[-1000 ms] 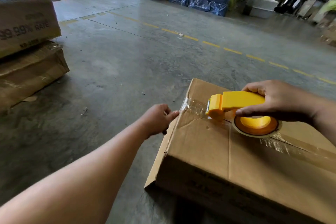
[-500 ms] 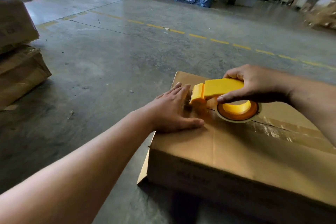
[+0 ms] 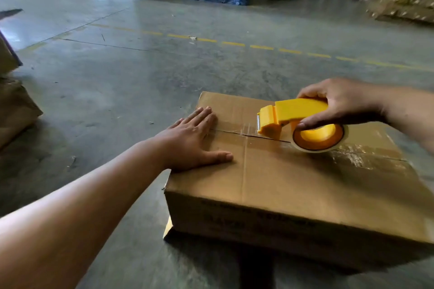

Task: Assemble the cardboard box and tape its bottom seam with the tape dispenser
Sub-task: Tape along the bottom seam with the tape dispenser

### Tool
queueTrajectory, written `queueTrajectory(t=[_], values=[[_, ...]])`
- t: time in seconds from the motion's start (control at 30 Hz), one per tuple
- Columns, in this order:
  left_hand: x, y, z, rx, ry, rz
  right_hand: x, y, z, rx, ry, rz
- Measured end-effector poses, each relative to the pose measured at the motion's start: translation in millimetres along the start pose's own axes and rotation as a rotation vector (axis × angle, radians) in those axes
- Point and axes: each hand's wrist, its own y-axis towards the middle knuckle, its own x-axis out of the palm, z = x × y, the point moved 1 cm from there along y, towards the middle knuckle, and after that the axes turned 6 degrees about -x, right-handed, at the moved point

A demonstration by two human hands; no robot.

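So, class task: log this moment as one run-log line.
left hand: flat on cardboard box | right hand: grips tape dispenser on seam | seam: partly taped

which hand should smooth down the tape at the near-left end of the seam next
Left. The left hand already lies flat on the brown cardboard box, its fingers beside the seam's end. The right hand is busy gripping the yellow plastic tape dispenser, so it is likely less free.

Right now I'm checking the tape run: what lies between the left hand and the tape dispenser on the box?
In the head view, only bare cardboard, the seam and a tape end lie between them.
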Motion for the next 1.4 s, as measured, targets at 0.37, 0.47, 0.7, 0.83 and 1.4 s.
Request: queueTrajectory(t=[0.37,0.47,0.7,0.83,1.4], values=[[0.8,-1.8,9.4,-0.013,0.169,-0.026,2.8,-59.2,58.6,0.067,0.104,0.115],[0.1,-3.3,24.0,-0.074,0.244,-0.006,3.6,-62.3,60.4,0.071,0.129,0.143],[6.1,0.0,55.2,-0.095,0.243,0.024,6.8,-56.4,64.2,0.058,0.114,0.138],[10.0,7.7,84.6,-0.040,0.235,0.028,6.6,-52.7,61.3,0.050,0.115,0.139],[29.8,18.5,132.9,0.108,0.159,0.088,-4.2,-73.4,78.0,0.027,0.083,0.057]])
